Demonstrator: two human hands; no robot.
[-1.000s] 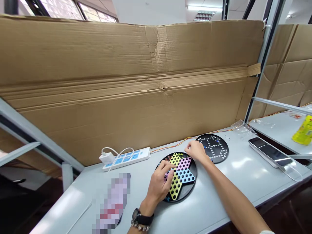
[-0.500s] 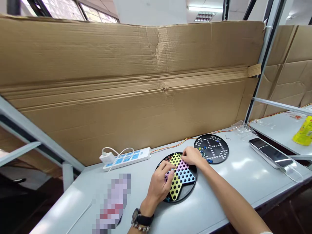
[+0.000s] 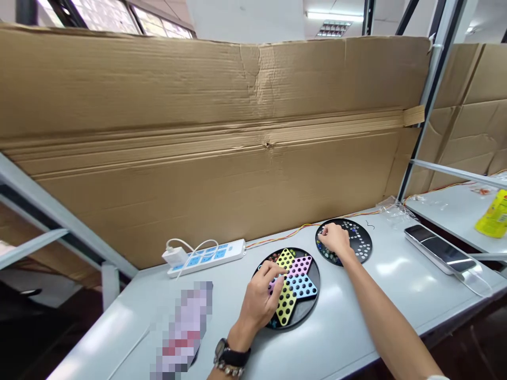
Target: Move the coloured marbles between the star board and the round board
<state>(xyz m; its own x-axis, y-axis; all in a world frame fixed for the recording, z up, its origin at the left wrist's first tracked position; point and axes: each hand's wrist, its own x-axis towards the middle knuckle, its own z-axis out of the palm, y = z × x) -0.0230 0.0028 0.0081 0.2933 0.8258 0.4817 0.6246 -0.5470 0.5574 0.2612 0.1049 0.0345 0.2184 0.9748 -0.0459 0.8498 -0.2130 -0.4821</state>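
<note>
Head view: left grip (image 3: 259,302), half-curled, touches the star board (image 3: 301,282); right grip (image 3: 336,238), fingers bent, touches the dotted board (image 3: 362,246); pinching cannot be told. Two boards, side by side on the counter (image 3: 356,311).

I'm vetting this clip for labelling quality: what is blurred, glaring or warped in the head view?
Head view: mostly sharp, evenly lit by ceiling lights; soft glare on the grey table and the phone; a pixelated block hides something beside the left hand; wide-angle stretch towards the edges, where the metal post leans.
</note>
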